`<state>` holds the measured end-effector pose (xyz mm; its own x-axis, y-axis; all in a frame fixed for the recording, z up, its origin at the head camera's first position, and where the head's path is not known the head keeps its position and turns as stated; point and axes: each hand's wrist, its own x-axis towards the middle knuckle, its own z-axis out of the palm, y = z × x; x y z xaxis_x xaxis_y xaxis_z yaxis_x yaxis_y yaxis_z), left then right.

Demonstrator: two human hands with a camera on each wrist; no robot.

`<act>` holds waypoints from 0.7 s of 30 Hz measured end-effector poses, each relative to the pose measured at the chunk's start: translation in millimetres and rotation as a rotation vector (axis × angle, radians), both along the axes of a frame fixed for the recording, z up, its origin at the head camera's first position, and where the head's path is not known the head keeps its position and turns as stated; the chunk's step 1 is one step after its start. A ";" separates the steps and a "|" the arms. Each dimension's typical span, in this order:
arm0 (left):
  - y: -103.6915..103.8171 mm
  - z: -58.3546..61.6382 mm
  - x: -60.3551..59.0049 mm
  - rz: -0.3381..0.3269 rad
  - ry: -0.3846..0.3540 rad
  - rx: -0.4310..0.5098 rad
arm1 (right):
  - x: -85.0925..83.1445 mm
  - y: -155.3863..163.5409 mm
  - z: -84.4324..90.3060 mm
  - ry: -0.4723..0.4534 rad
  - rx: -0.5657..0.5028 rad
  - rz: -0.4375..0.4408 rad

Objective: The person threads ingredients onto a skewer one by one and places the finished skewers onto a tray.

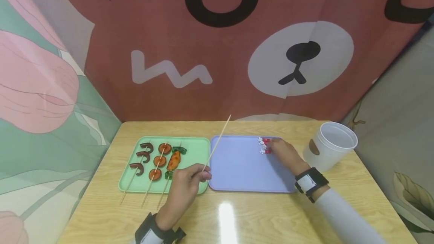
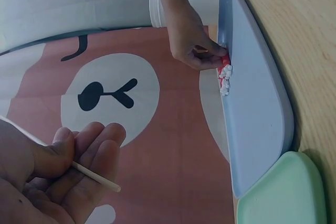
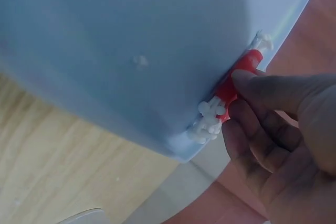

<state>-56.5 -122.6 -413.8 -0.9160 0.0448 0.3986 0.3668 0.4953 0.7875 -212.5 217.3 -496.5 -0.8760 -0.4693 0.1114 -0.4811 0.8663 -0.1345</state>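
My left hand (image 1: 188, 183) holds a thin bamboo skewer (image 1: 218, 140) between thumb and fingers, its long end slanting up and away over the gap between the trays. In the left wrist view the skewer's blunt end (image 2: 107, 183) sticks out past the fingers. At the far right part of the blue tray (image 1: 237, 168), my right hand (image 1: 286, 153) pinches a red-wrapped enoki roll (image 3: 229, 88) with white knobbed ends, thumb on one side and fingertips on the other. More red and white rolls (image 1: 263, 151) lie close by, partly hidden by the hand.
A green tray (image 1: 198, 151) on the left carries three loaded skewers: brown curled pieces (image 1: 144, 156), round slices (image 1: 159, 160), and an orange-brown piece (image 1: 174, 160) with green ones. Right of the blue tray stands a white bucket (image 1: 323, 155). A printed cloth (image 1: 203, 101) hangs behind the table.
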 end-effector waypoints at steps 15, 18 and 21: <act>1.2 -6.5 -1.8 -0.041 -0.107 -0.045 | 10.7 -24.2 59.4 -0.029 -0.379 -0.060; 3.6 -11.2 -3.1 -0.084 -0.167 -0.069 | 18.2 -40.9 104.0 -0.028 -0.584 -0.060; 6.9 -15.3 -4.5 -0.112 -0.206 -0.083 | 30.4 -55.5 142.4 -0.007 -0.720 -0.029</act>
